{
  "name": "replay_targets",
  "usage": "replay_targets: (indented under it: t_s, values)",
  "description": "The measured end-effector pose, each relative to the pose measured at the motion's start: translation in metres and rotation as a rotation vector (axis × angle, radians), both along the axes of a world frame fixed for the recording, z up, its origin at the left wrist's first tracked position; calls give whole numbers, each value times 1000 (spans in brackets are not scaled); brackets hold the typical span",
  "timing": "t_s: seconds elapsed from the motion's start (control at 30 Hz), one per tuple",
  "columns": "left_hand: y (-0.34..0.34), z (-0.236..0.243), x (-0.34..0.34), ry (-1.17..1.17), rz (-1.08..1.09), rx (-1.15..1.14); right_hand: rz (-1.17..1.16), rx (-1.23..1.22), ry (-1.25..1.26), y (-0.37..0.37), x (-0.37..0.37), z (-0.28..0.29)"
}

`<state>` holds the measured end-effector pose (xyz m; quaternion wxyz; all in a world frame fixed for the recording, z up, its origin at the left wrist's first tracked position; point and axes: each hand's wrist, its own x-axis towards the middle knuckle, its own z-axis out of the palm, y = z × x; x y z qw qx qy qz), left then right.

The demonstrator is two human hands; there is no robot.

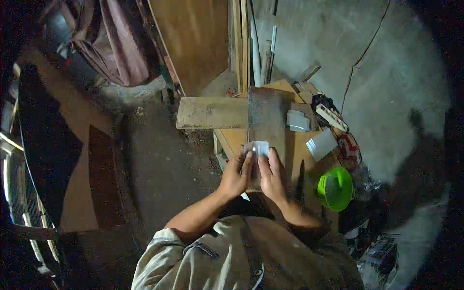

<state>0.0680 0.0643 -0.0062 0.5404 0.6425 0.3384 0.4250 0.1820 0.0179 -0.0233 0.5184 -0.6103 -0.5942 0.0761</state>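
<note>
Both my hands grip a small, pale, flat piece (261,146) over a worn dark board (266,114). My left hand (234,176) has its thumb on the piece's left part. My right hand (272,178) has thumb and fingers pressed at its right side. A long pale plank (207,113) lies crosswise behind the dark board. To the right rest two stacks of thin, glossy pale pieces, one (297,120) farther back and one (321,143) nearer, beside a power strip (331,117).
A green plastic bowl (341,188) sits at my right, near a crumpled red cloth (348,151). Wooden strips (240,38) and a large panel (193,41) lean at the back. Draped fabric (116,43) is at the upper left. A cracked concrete surface (396,82) lies right.
</note>
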Motion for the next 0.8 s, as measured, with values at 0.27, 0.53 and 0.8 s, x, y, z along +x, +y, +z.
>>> replay_targets:
  t_s: [0.27,0.53,0.8]
  values:
    - [6,5,-9,-424,-254,-788,263,-205,1073,-5,11,-16]
    - [13,-28,-9,-137,-237,-875,233,-221,562,-4,7,-4]
    - [23,-33,-13,-201,-172,-553,-107,-128,-61,18,63,-80]
